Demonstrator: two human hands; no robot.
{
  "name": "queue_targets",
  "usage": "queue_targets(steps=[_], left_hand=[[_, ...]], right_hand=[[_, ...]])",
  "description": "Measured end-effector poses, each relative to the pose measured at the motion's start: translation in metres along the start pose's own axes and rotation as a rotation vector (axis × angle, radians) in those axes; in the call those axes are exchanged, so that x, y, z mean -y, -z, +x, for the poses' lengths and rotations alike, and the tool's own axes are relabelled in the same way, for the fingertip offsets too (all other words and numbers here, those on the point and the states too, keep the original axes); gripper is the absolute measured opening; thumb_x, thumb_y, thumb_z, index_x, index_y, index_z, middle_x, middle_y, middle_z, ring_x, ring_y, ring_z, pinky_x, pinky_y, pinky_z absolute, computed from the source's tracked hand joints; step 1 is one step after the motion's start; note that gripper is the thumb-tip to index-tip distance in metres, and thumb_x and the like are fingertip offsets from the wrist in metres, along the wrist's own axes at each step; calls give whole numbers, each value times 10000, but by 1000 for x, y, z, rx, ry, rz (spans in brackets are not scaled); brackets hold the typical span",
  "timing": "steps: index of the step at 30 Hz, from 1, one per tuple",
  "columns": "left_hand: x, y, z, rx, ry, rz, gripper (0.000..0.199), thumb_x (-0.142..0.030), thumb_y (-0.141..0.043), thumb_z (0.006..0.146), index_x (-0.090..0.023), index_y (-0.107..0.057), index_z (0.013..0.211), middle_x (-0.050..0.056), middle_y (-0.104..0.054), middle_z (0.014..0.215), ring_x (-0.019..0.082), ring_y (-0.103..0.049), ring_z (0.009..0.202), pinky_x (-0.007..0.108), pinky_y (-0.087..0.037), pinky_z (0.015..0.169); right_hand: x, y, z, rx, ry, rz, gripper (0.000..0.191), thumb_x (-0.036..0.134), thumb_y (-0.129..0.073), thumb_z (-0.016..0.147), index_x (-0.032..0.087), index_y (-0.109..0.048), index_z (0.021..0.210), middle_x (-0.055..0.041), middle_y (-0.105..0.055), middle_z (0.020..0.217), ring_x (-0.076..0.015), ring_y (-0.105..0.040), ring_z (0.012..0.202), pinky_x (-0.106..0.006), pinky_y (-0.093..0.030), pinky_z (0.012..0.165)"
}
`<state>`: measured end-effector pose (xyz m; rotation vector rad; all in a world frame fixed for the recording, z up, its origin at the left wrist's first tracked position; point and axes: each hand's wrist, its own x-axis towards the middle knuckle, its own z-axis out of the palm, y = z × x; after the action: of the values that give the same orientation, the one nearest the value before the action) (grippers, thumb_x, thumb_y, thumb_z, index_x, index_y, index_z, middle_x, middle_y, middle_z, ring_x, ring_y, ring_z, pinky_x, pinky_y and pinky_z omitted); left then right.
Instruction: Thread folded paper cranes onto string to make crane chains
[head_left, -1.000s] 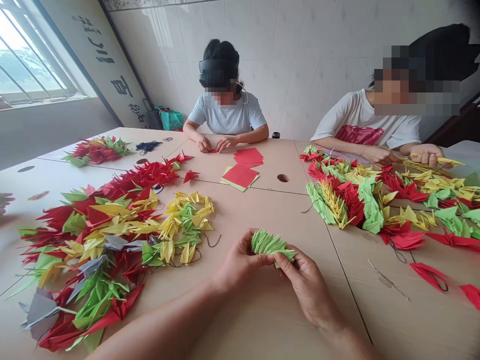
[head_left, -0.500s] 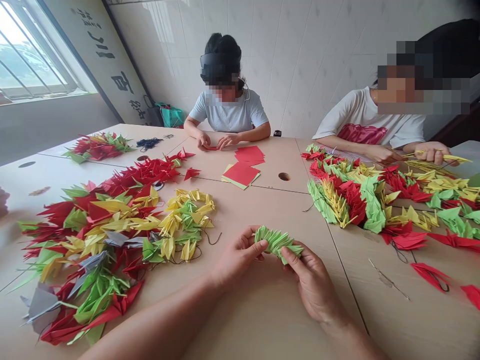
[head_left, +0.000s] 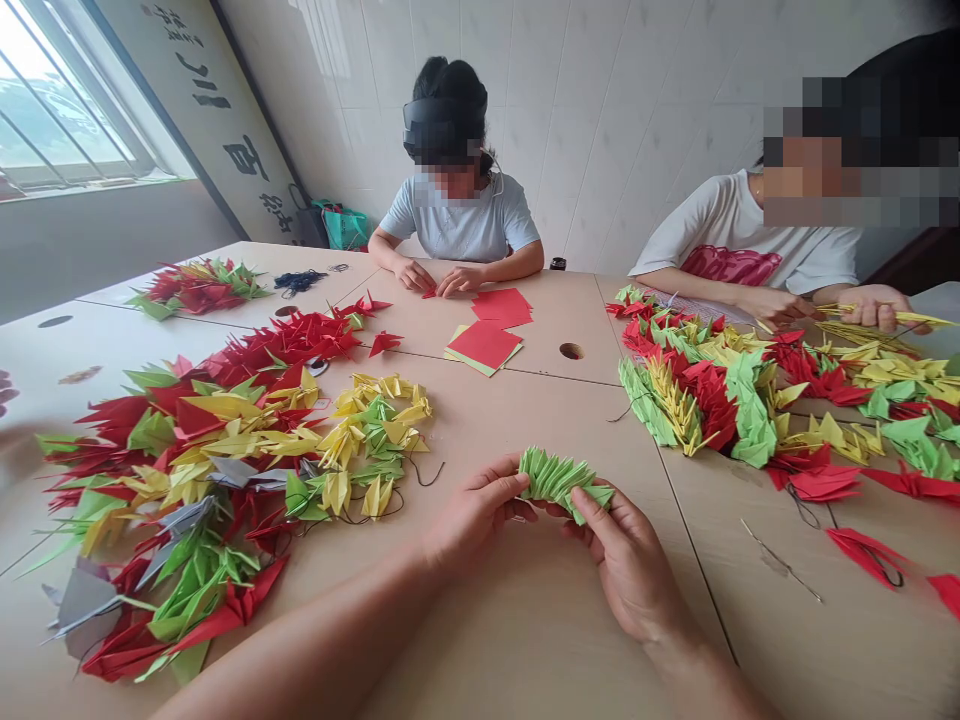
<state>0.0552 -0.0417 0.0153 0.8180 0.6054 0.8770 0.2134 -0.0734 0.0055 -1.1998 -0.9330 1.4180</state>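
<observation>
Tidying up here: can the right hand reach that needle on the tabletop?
Probably yes: only bare tabletop separates the right hand and needle, though its fingers grip the green paper cranes.

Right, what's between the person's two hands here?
A bunch of green paper cranes, pinched by the left hand and right hand, in the head view.

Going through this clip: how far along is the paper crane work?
Done: heaps of folded cranes on threads lie across the table. In hand: a green crane stack pinched between the left hand and right hand. Left: flat red paper squares, still unfolded.
</observation>
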Motion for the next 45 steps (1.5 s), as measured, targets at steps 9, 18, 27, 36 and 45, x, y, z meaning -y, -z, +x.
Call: queue_targets(steps=[9, 18, 27, 36, 45], left_hand=[[3, 3, 1, -86, -24, 90, 282, -366, -636, 783, -196, -641, 1008, 38, -621, 872, 127, -557, 762, 214, -409, 661], [5, 4, 2, -57, -49, 163, 319, -369, -630, 793, -207, -621, 1068, 26, -623, 851, 122, -539, 771, 220, -410, 687], [6, 5, 1, -35, -28, 137, 288, -336, -623, 806, -193, -585, 1053, 39, -626, 916, 129, -577, 804, 239, -424, 743], [1, 5, 0, 8, 58, 135, 265, -274, -641, 789, -177, -550, 1019, 43, -625, 905, 142, -608, 800, 248, -444, 725], [4, 8, 0, 36, 114, 78, 281, -235, -728, 709, -168, -535, 904, 11, -635, 786, 114, -608, 711, 252, -474, 709]], right_hand=[[-2, 0, 0, -14, 18, -12, 262, 423, -616, 797, 227, -645, 969, -57, -691, 954, -231, -621, 878, -315, -486, 698], [-3, 1, -1, 2, -6, 47, 227, 395, -630, 802, 235, -649, 961, -39, -690, 942, -204, -629, 856, -302, -492, 717], [-3, 1, 2, -1, 1, 9, 245, 414, -624, 799, 226, -649, 954, -44, -682, 947, -205, -617, 841, -302, -486, 711], [-3, 5, 0, 14, 100, -185, 215, 405, -598, 815, 211, -629, 900, -22, -649, 814, -166, -533, 735, -269, -437, 682], [0, 3, 1, 59, 123, -255, 224, 399, -643, 778, 210, -601, 892, -1, -619, 735, -163, -557, 697, -263, -448, 655]])
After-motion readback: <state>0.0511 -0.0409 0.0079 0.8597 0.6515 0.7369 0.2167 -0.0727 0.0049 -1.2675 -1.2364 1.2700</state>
